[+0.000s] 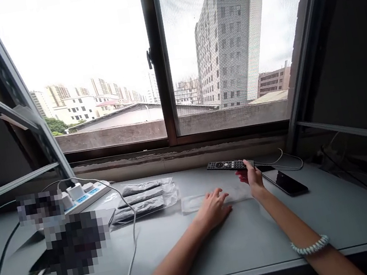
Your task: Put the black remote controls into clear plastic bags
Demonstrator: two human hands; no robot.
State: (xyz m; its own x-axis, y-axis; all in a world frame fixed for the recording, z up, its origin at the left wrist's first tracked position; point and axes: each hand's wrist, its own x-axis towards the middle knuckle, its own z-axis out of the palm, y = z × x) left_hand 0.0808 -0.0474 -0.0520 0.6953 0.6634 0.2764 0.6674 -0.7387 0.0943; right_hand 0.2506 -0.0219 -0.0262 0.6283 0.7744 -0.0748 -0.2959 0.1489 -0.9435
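Note:
My right hand (253,179) grips the right end of a black remote control (223,165), thumb on its top and fingers curled below. The remote's buttons face up and its far end points left. Over a clear plastic bag (192,203) lying flat on the desk, my left hand (213,206) has its fingers loosely apart and holds nothing. Part of the bag is hidden by that hand. To the left lie several dark remote-shaped items in clear plastic bags (145,205), side by side. A black phone (286,181) rests right of my right hand.
A white power strip (91,196) with plugs stands at the back left of the grey desk (257,242). A white cable (134,235) runs across the desk's left part. Blurred-out items (78,244) lie at left. Metal shelf posts (26,93) and a window bound the desk.

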